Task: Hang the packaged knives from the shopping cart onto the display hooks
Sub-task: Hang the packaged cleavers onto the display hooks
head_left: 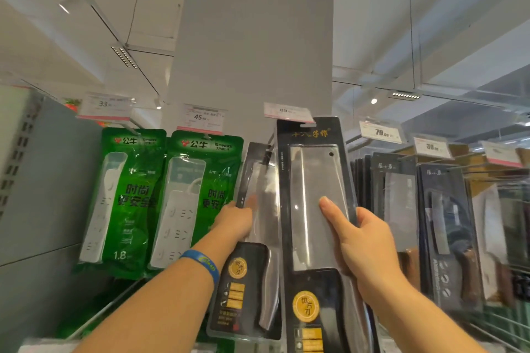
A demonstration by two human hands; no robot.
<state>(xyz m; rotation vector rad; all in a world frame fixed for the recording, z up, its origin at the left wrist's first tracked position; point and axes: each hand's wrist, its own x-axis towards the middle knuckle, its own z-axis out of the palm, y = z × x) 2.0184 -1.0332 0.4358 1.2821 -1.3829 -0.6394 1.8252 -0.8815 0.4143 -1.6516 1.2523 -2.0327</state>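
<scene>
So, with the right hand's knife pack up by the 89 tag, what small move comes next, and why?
Probably ease the knife pack in the right hand forward so its top slot threads onto the hook under the 89 price tag. The slot sits right at the tag, and the left hand holds the hung pack turned aside.

Display hooks (493, 172), hanging green power-strip packs (134, 200), packaged knives (397, 209)
</scene>
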